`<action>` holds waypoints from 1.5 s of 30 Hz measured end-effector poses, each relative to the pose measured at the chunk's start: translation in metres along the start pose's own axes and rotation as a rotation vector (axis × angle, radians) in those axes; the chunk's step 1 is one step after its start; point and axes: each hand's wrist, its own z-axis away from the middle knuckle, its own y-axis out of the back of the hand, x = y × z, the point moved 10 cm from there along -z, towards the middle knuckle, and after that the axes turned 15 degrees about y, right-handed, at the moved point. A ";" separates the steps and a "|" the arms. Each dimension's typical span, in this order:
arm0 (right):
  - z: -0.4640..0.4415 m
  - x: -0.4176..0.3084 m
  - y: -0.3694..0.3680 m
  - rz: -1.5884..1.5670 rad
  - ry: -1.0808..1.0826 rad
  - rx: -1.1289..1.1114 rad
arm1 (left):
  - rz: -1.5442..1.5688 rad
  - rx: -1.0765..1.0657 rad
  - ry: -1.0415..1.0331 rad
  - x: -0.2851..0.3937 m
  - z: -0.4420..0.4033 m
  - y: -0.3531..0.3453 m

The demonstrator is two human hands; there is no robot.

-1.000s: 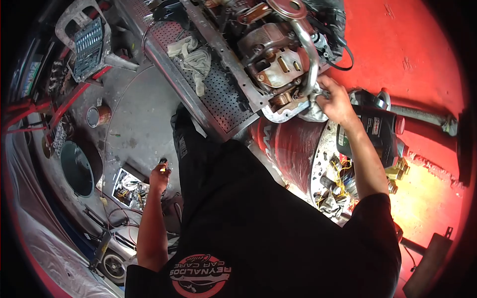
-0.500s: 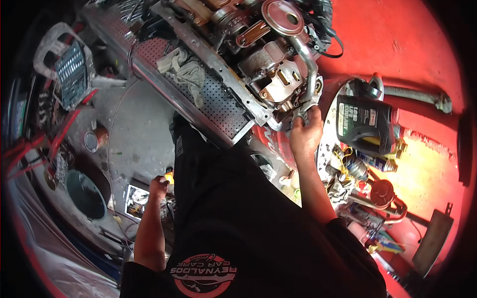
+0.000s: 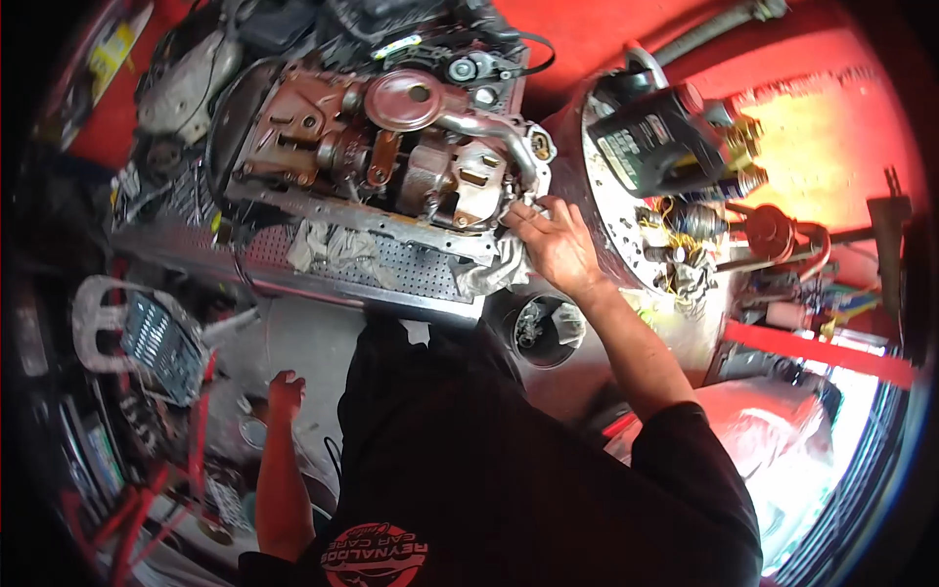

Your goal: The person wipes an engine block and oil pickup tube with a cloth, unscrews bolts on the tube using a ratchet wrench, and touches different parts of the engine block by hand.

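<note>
An opened engine point(image 3: 391, 166) lies on the perforated metal bench, its inner parts facing up. A round oil pickup point(image 3: 403, 100) with a bent metal tube tops it. My right hand point(image 3: 559, 245) is at the engine's near right corner, fingers curled against the edge. A crumpled grey rag point(image 3: 497, 271) hangs by those fingers over the bench corner; the fingers partly hide their hold on it. Low on the left, away from the bench, my left hand point(image 3: 285, 393) is in the air with fingers curled. What it holds, if anything, is hidden.
Another crumpled cloth point(image 3: 337, 249) lies on the bench point(image 3: 411, 274). To the right, a drum point(image 3: 587, 186) bears a dark coolant jug point(image 3: 650, 142) and loose parts. Below stands a black bucket point(image 3: 548, 342). A chair point(image 3: 98, 313) with an open socket set point(image 3: 161, 342) is at left.
The view has turned, showing more of the engine and bench. My right hand stays by the engine corner, and the rag now drapes over the bench corner. My left hand remains low at left.
</note>
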 end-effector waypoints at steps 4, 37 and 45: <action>0.024 0.003 0.002 0.036 -0.071 0.139 | -0.102 0.033 -0.031 0.006 -0.002 0.023; -0.013 -0.002 -0.007 -0.338 -0.199 -0.033 | -0.277 0.301 -0.452 0.087 0.239 -0.172; 0.018 -0.032 0.008 -0.769 0.103 0.342 | -0.294 0.249 -0.420 0.098 0.190 -0.160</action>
